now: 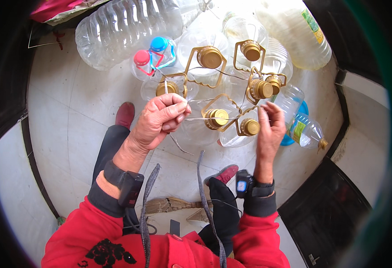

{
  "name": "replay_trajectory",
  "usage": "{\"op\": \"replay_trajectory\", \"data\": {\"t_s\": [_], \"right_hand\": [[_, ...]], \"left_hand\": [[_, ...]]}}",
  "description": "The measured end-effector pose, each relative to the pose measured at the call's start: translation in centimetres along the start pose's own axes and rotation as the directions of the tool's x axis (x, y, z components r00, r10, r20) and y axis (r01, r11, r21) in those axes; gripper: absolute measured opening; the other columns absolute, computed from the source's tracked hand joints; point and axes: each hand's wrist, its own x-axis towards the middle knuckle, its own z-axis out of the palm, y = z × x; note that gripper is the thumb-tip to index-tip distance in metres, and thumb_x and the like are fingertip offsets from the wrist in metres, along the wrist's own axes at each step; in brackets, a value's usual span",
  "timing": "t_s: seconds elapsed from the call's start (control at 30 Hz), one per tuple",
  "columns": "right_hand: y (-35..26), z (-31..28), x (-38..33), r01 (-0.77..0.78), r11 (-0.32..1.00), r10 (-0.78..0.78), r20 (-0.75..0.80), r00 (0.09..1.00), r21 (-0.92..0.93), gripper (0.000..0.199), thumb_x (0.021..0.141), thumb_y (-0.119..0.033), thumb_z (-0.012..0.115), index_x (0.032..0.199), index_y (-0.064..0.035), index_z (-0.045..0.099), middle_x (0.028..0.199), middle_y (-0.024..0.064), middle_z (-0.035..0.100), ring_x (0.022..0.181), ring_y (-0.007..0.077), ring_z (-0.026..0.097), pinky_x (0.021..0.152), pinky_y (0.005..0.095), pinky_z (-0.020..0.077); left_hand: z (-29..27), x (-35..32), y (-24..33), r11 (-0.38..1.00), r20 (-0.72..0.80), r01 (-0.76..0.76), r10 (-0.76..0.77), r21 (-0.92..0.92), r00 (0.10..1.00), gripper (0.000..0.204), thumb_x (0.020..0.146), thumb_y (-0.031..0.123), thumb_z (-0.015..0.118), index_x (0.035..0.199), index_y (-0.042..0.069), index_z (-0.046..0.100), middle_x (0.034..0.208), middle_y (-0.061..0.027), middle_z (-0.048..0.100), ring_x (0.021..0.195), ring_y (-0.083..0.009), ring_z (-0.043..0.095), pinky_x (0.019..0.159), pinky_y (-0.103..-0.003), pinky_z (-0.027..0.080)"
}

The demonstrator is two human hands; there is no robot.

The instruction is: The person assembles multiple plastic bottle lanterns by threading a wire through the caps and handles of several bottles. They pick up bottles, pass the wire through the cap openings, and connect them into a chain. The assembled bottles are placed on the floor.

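A cluster of large clear plastic bottles with gold caps and gold carrying handles stands on the floor in front of me. A thin pale cord (198, 119) runs among the handles. My left hand (158, 118) is closed in a pinch on this cord, beside the front bottle's gold cap (216, 118); a loose tail hangs below the hand. My right hand (271, 125), slightly blurred, has its fingers bent together at the cord's other side, next to a bottle's gold handle (238, 125). Its fingertips seem to hold the cord.
Two smaller bottles with a red cap (141, 57) and a blue cap (159, 43) stand at the far left. Behind lie big ribbed clear bottles (129, 31). On the right, a small labelled bottle (307, 131) rests over a blue basin (288, 140). A broom (171, 205) lies near my feet.
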Motion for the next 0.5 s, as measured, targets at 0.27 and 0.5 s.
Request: {"op": "replay_trajectory", "data": {"t_s": [0.27,0.5], "right_hand": [[5.4,-2.2,0.3,0.234,0.857,-0.077,0.335,0.939,-0.459,0.038,0.069,-0.014,0.063,0.105,-0.0029,0.054,0.113,0.0146,0.047,0.104,0.0277,0.047,0.088,0.0334,0.0383],[6.9,-1.9,0.2,-0.087,0.975,0.147,0.305,0.941,-0.203,0.074,0.063,-0.022,0.07,0.125,-0.0012,0.035,0.124,0.0211,0.04,0.116,0.0293,0.039,0.094,0.0347,0.0334]], "left_hand": [[-0.1,0.3,-0.1,0.997,-0.005,-0.034,0.034,-0.069,0.999,0.016,0.085,0.016,0.051,0.083,0.002,0.056,0.065,0.0017,0.049,0.042,0.0007,0.027,0.04,-0.014,0.023],[-0.3,0.3,-0.1,0.997,0.009,-0.037,0.037,-0.066,0.999,0.016,0.085,0.016,0.05,0.082,0.002,0.056,0.065,0.0016,0.049,0.042,0.0006,0.026,0.04,-0.014,0.022]]}}
